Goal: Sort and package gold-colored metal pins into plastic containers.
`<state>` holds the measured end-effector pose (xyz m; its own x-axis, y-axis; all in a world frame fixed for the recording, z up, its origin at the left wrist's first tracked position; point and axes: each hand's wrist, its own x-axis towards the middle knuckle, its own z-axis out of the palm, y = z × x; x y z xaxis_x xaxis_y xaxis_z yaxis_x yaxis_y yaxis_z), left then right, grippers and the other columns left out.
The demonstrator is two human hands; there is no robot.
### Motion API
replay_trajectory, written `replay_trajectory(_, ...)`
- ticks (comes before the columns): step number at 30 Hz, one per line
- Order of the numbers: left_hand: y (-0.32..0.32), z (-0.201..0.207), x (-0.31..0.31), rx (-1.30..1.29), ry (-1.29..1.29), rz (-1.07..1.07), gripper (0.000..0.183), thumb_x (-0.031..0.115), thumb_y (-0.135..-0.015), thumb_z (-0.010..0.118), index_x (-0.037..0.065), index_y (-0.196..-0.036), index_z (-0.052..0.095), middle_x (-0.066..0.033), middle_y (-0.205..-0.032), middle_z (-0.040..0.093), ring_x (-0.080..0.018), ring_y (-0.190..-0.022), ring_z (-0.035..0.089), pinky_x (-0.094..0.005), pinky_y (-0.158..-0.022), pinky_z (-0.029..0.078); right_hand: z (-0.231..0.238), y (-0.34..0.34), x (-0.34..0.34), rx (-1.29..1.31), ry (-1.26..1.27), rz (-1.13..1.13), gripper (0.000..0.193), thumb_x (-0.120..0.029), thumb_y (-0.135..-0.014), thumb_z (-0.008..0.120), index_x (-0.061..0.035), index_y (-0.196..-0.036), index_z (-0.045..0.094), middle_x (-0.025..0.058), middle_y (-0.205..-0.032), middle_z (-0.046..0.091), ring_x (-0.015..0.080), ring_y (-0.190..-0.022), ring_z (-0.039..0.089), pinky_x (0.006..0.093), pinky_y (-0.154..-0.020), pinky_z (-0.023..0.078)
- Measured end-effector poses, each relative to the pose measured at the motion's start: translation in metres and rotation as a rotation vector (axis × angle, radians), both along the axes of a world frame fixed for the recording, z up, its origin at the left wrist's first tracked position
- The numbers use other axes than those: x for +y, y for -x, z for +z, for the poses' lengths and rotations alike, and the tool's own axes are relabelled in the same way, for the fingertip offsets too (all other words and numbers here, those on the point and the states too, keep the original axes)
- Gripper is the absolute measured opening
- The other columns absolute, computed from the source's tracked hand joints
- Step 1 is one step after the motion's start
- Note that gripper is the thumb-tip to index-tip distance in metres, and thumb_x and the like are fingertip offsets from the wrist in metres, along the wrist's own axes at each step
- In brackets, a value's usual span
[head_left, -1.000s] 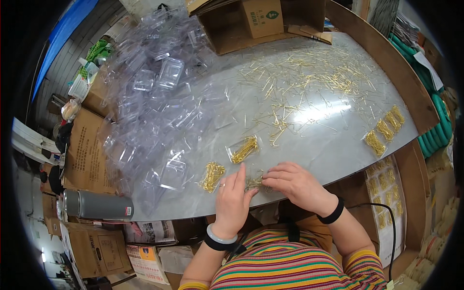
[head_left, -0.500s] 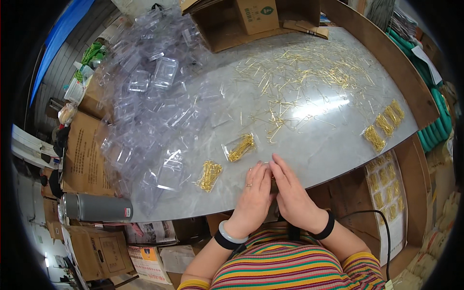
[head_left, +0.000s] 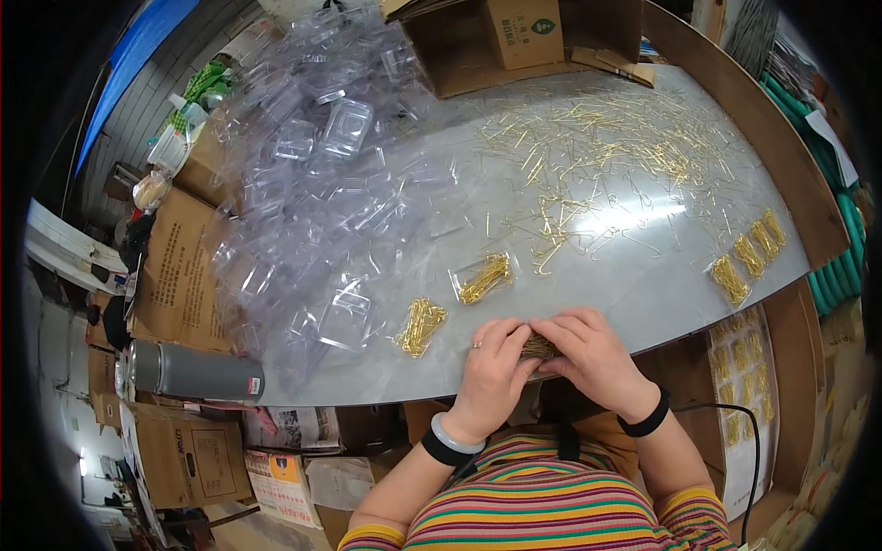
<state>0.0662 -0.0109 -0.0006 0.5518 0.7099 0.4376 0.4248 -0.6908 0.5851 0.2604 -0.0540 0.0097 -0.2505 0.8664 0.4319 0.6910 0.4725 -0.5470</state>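
Observation:
At the table's front edge, my left hand (head_left: 491, 372) and my right hand (head_left: 593, 360) close together round a small pack of gold wire hooks (head_left: 539, 347). Fingers and thumbs of both hands press on its sides and cover most of it. Just left of my hands lies a bunch of gold wire hooks (head_left: 422, 328). Beyond it, a clear plastic blister case (head_left: 484, 278) holds another bunch. Farther back, loose gold hooks (head_left: 634, 138) are scattered over the grey table (head_left: 432, 367).
Clear plastic cases (head_left: 322, 211) pile up on the left. A grey bottle (head_left: 197, 372) stands at the left front. Several hook bunches (head_left: 742, 257) line the right edge, near a cardboard rim (head_left: 781, 156). An open cardboard box (head_left: 524, 37) sits at the back.
My fingers, earlier stretched flat over the pack, have bent round it, and more of it shows between them. The right hand has turned inward. The whole view has shifted slightly.

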Motion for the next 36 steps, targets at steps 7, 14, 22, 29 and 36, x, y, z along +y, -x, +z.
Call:
replay_trajectory(7,0.019,0.010,-0.002,0.161,0.070,-0.045,0.063,0.007,-0.082,0.076,-0.002,-0.138,0.051,-0.0211,-0.139,0.051,-0.0429,-0.135,0.044,-0.0508,-0.112,0.037,-0.003,0.011,-0.018,0.076,0.046,-0.113,0.057,0.002,-0.080,0.071,0.0021,-0.134,0.052,0.0228,-0.138,0.051,0.0420,-0.124,0.053,0.0458,-0.105,0.045)
replay_trajectory(14,0.012,-0.004,-0.008,0.121,0.076,-0.062,0.052,-0.006,-0.086,0.062,-0.006,-0.136,0.051,-0.0231,-0.139,0.050,-0.0447,-0.136,0.044,-0.0544,-0.116,0.033,-0.007,0.050,-0.020,0.302,0.112,-0.086,0.066,0.012,-0.083,0.055,0.0102,-0.145,0.033,0.0331,-0.150,0.034,0.0495,-0.140,0.036,0.0513,-0.118,0.032)
replay_trajectory(22,0.011,-0.015,-0.012,0.039,-0.032,0.006,0.041,-0.008,-0.083,0.055,-0.010,-0.124,0.055,-0.0239,-0.129,0.054,-0.0422,-0.130,0.051,-0.0533,-0.114,0.040,-0.005,0.025,-0.011,-0.072,-0.010,-0.027,0.059,-0.005,-0.078,0.075,0.0007,-0.133,0.054,0.0159,-0.129,0.060,0.0352,-0.125,0.053,0.0493,-0.109,0.041)
replay_trajectory(29,0.011,-0.004,-0.017,-0.072,0.178,0.073,0.042,-0.008,-0.090,0.059,-0.005,-0.132,0.051,-0.0236,-0.144,0.047,-0.0430,-0.128,0.053,-0.0480,-0.109,0.045,-0.009,0.030,-0.013,-0.074,-0.069,-0.101,0.054,-0.005,-0.074,0.075,0.0009,-0.125,0.061,0.0147,-0.126,0.061,0.0322,-0.117,0.057,0.0468,-0.103,0.046)
replay_trajectory(36,0.017,0.004,-0.014,-0.040,0.158,0.045,0.055,0.001,-0.089,0.068,-0.002,-0.139,0.045,-0.0249,-0.148,0.044,-0.0429,-0.134,0.048,-0.0451,-0.108,0.044,-0.014,0.039,-0.014,-0.184,-0.106,-0.160,0.045,-0.004,-0.081,0.064,0.0041,-0.125,0.061,0.0162,-0.133,0.058,0.0344,-0.124,0.055,0.0457,-0.107,0.045)
